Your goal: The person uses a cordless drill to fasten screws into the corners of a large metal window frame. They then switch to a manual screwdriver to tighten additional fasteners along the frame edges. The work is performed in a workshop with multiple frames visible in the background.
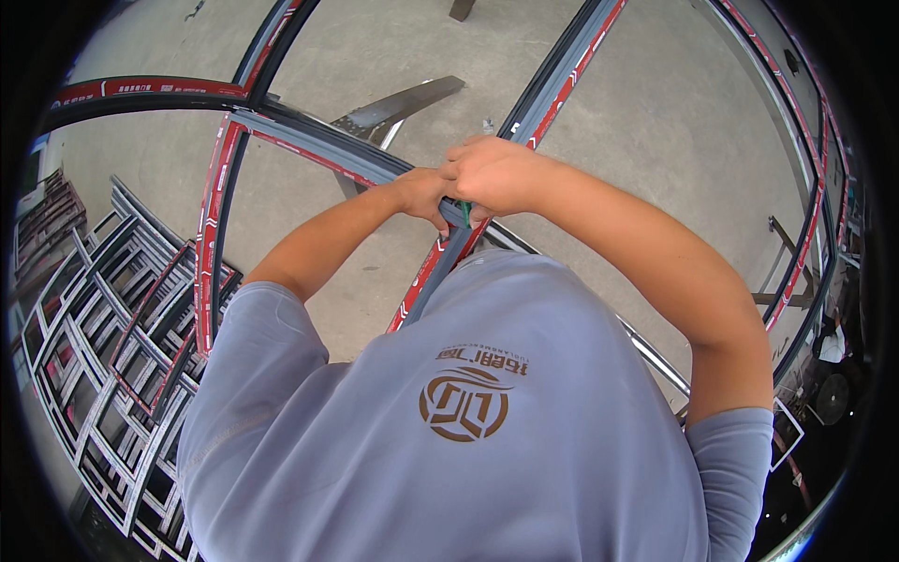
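Note:
Both hands meet over a joint of a window frame, made of dark grey profiles with red protective film. My left hand is closed at the joint, its thumb pointing down beside the profile; what its fingers grip is hidden. Across from it, my right hand bends over the same crossing with curled fingers. A small green piece shows between the hands, against the right thumb, and appears pinched there. Its kind is too small to tell. The fingertips of both hands overlap and partly cover the joint.
A grey metal support lies under the frame on the concrete floor. At the left, several finished frames are stacked. Another red-filmed frame curves along the right, with a dark round object beyond it.

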`<state>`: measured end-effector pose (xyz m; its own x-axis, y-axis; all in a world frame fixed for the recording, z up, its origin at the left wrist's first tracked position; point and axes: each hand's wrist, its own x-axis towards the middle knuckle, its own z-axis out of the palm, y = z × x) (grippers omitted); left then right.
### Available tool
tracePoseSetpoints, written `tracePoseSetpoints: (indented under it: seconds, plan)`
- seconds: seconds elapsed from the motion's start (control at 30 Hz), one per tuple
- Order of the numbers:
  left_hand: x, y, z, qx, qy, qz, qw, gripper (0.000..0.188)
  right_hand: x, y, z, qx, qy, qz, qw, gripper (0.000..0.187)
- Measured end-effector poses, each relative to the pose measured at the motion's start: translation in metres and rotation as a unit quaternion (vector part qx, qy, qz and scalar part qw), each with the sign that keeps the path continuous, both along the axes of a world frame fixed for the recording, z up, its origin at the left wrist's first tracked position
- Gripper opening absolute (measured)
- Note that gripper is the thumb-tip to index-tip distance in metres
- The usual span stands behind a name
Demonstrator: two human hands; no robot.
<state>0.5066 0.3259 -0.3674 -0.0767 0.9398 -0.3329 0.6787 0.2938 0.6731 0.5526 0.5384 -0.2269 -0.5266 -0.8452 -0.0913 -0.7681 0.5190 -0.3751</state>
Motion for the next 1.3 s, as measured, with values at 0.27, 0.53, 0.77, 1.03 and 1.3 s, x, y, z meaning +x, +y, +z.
tracePoseSetpoints:
  seconds: [0.27,0.53,0.77,1.03,1.3]
  plan:
    - [0.0,0.002,-0.017,-0.08,-0.033,0.008,0.996,0.075,0.005,-0.032,-0.029,-0.059,-0.305,-0.422,0.852,0.024]
    - [0.004,0.003,-0.005,-0.071,-0.058,0.033,0.995,0.072,0.006,0.003,0.016,0.036,-0.012,-0.006,0.999,0.039]
    - [0.008,0.005,-0.014,-0.054,-0.084,0.048,0.994,0.078,0.004,-0.023,-0.007,0.083,-0.066,-0.141,0.984,0.035]
    - [0.007,0.006,-0.014,-0.088,-0.074,0.044,0.992,0.077,0.014,-0.02,-0.025,-0.029,-0.231,-0.361,0.903,0.052]
    - [0.006,0.008,-0.011,-0.085,-0.096,0.04,0.991,0.079,0.012,0.0,0.022,0.051,0.047,0.041,0.997,0.042]
